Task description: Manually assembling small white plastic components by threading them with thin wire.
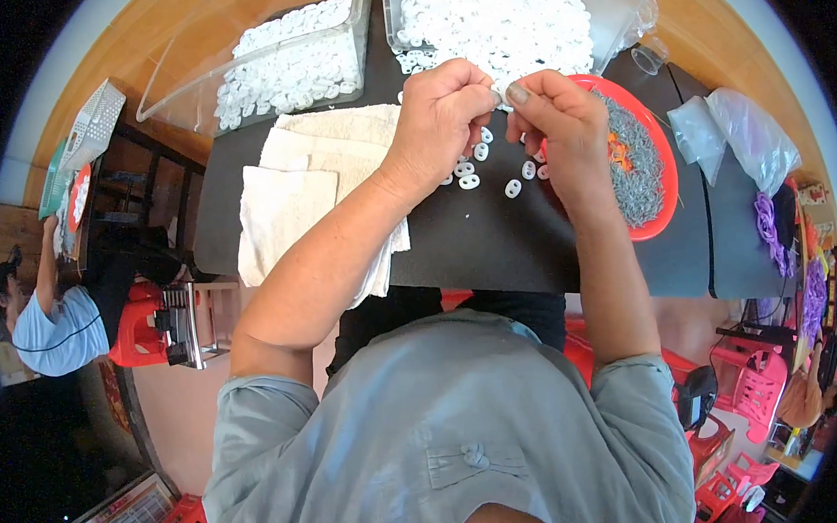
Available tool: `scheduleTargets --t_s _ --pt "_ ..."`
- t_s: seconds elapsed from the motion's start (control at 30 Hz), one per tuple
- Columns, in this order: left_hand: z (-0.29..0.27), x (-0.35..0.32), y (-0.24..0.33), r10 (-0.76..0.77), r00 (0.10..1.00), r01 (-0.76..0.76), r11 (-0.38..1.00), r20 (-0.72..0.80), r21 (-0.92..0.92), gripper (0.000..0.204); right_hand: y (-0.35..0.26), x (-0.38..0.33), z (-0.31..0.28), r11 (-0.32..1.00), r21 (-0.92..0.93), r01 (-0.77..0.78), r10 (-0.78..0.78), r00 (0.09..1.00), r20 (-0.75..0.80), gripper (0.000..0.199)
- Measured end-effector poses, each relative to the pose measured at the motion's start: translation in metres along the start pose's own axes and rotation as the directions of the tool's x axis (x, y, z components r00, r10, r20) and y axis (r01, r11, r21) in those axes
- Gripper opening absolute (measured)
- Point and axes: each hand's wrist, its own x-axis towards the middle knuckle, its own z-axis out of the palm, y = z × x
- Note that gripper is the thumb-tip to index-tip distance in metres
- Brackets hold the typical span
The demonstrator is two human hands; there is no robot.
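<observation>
Over the dark table, my left hand (440, 120) and my right hand (564, 119) meet fingertip to fingertip, both closed in a pinch. A bit of a small white piece (501, 92) shows between them, mostly covered by my fingers. What else the right fingertips hold is hidden. Below the hands lie several loose white oval pieces with two holes (469, 182). Partly behind my right hand and wrist stands a red bowl (668, 198) full of small grey metal parts, like screws (638, 168), with something orange (619, 156) among them.
Folded cream cloths (287, 197) lie left of my left forearm. Clear bins at the back hold heaps of white pieces (292, 68) (496, 29). Clear plastic bags (750, 135) and a transparent cup (649, 57) are at the right. Another person (61, 327) sits far left.
</observation>
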Motion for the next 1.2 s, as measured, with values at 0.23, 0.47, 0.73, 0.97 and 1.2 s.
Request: scheduleTargets --t_s 0.23,0.47,0.73,0.97,1.2 --pt "-0.006 0.005 0.000 -0.044 0.996 0.041 0.998 0.075 0.042 0.013 0.003 0.002 0.000 1.000 0.031 -0.004 0.004 1.000 0.012 0.018" --pt "-0.011 0.010 0.001 -0.098 0.982 0.081 0.990 0.162 0.112 0.016 0.009 0.009 -0.010 0.999 0.050 -0.002 -0.002 0.997 0.076 0.018" --pt "-0.006 0.008 0.004 0.020 0.984 -0.004 0.996 0.179 -0.090 0.013 0.004 0.010 -0.017 0.979 0.200 -0.046 0.011 0.984 0.175 0.019" --pt "-0.003 0.004 0.007 0.123 0.970 -0.090 0.984 0.211 -0.157 0.024 -0.002 0.007 -0.021 0.948 0.273 -0.165 0.080 0.951 0.299 0.023" --pt "-0.005 0.002 0.004 0.113 0.977 -0.086 0.985 0.178 -0.152 0.024 -0.002 0.005 -0.016 0.923 0.336 -0.186 0.066 0.939 0.338 0.023"
